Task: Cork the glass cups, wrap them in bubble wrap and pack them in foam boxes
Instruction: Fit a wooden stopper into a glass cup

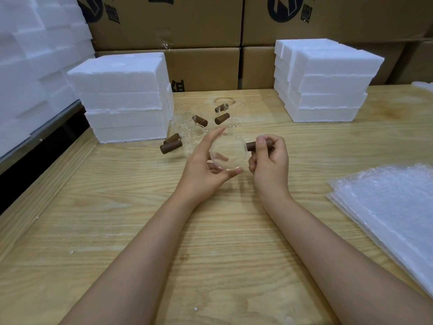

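Observation:
A clear round glass cup (228,152) is held above the wooden table between the fingers and thumb of my left hand (205,164). My right hand (269,158) grips a dark brown cork (253,145) whose end touches the cup's right side. Behind my hands stand several more clear glass cups (189,127), some with brown corks (222,118) sticking out. Two more corks (171,146) point out to the left at the near edge of the group. A pile of bubble wrap sheets (389,207) lies at the right.
Two stacks of white foam boxes stand on the table, one at the back left (124,97) and one at the back right (325,80). More foam (35,55) is piled at the far left. Cardboard cartons (210,26) form a wall behind the table (117,219).

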### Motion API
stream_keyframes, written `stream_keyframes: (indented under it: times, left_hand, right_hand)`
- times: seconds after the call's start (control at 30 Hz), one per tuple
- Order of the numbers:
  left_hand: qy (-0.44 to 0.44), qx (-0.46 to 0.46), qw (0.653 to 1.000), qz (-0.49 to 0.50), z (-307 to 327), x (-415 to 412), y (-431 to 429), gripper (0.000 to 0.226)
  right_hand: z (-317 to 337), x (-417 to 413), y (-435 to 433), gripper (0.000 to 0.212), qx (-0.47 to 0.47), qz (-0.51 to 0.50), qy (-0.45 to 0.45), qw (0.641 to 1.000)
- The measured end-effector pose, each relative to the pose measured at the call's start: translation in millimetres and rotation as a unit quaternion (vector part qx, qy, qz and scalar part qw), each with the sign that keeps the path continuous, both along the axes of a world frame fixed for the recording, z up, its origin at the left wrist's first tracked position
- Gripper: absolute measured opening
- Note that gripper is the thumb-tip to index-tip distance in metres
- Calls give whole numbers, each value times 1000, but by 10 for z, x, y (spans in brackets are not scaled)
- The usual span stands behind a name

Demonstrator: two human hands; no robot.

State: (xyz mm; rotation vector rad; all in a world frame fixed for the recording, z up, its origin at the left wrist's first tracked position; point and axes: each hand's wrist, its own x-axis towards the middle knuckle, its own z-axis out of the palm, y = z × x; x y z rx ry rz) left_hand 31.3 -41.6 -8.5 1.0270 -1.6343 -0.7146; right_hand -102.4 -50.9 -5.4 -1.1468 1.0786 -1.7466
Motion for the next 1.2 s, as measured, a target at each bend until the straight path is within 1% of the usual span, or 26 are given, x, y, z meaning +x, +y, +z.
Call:
stream_keyframes:
  times: [0.1, 0.17, 0.2, 0.33, 0.43, 0.53, 0.67, 0.77, 0.83, 0.87, 0.93, 1.03, 1.2]
  left_hand:
    - [9, 11, 999, -35, 3, 31, 14, 99]
    - [25, 36, 998, -44, 11, 40, 21, 101]
    - [46, 54, 997, -42, 6, 35, 16, 99]
    - [153, 114, 981, -33, 24, 24, -25, 79]
    - [180, 128, 973, -67, 75, 32, -20, 64]
    - [216, 148, 962, -79, 82, 70, -24, 57]
    - [237, 144, 958, -71, 57, 95, -40, 63]
    - [249, 144, 956, -60, 44, 94, -47, 63]
    - [258, 149, 953, -60, 37, 96, -50, 61]
    - [259, 151, 952, -62, 34, 96, -52, 57]
    - [257, 157, 951, -66, 30, 88, -53, 50]
    - [248, 157, 953, -75, 33, 84, -45, 47]
    - [252, 149, 952, -89, 44, 78, -32, 49]
  right_hand:
    - [11, -11, 15, 14, -29, -7, 5, 1000]
    - [13, -12, 26, 15, -49, -14, 19, 999]
    - [8, -6, 32, 14, -60, -15, 32, 998]
    - [-12, 24, 61, 9, -95, -3, 84, 992]
    - [-16, 24, 72, 8, -106, -6, 106, 989]
    - [-19, 33, 87, 9, -104, -4, 115, 988]
    - [5, 76, 108, 25, -79, 20, 81, 993]
    - [12, 110, 120, 45, -47, 26, 62, 997]
    - [-2, 156, 141, 61, -23, 46, 78, 996]
    - [-15, 182, 151, 63, -12, 64, 95, 993]
    - [-52, 223, 150, 59, 5, 99, 121, 988]
    - [-74, 225, 123, 43, 15, 116, 101, 988]
    - [-71, 226, 116, 38, -3, 116, 82, 990]
